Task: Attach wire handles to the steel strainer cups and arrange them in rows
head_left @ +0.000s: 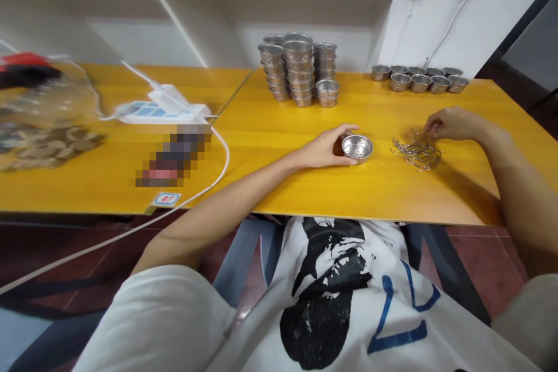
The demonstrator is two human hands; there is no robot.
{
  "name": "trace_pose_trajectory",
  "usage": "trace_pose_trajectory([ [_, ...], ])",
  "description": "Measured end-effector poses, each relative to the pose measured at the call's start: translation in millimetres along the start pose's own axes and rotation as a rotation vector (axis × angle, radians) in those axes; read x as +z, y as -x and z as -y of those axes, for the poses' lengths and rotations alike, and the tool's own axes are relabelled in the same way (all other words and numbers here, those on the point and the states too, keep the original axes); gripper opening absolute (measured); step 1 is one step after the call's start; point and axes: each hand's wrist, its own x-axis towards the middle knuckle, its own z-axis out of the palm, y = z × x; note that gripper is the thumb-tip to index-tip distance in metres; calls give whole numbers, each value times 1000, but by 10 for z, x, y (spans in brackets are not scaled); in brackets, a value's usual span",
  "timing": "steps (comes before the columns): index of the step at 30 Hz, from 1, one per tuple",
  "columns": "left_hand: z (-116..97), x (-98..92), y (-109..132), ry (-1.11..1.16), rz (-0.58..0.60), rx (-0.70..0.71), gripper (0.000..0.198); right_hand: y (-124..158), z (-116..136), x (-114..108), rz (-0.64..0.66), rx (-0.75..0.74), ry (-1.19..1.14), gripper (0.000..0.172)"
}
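Note:
My left hand (326, 148) curves its thumb and fingers around a small perforated metal cup (357, 149), which sits upright with its open top showing. To the right lies a loose pile of thin curved metal wires (418, 154). At the pile's upper right edge is my right hand (449, 124), its fingertips pinched together on a wire. Most of that wire blends into the pile, and its full shape cannot be made out.
Stacks of similar cups (299, 72) stand at the back centre. Two rows of single cups (419, 82) are at the back right. On the left are a white power strip (163, 111), a white cable (224, 154) and a pile of flat brown pieces (56, 148).

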Motion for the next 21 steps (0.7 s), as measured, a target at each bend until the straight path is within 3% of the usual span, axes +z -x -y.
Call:
trace_pose_trajectory([
  [7, -7, -4, 6, 26, 8, -26, 107, -35, 101, 110, -86, -3, 105, 28],
  [13, 7, -17, 7, 135, 41, -2, 112, 96, 254, -18, -357, 36, 167, 29],
  [17, 4, -40, 12, 240, 103, 0, 113, 229, 712, -16, -528, -200, -138, 24],
  [21, -6, -31, 16, 247, 93, 26, 114, 377, 1315, 123, -442, -410, -320, 26],
])
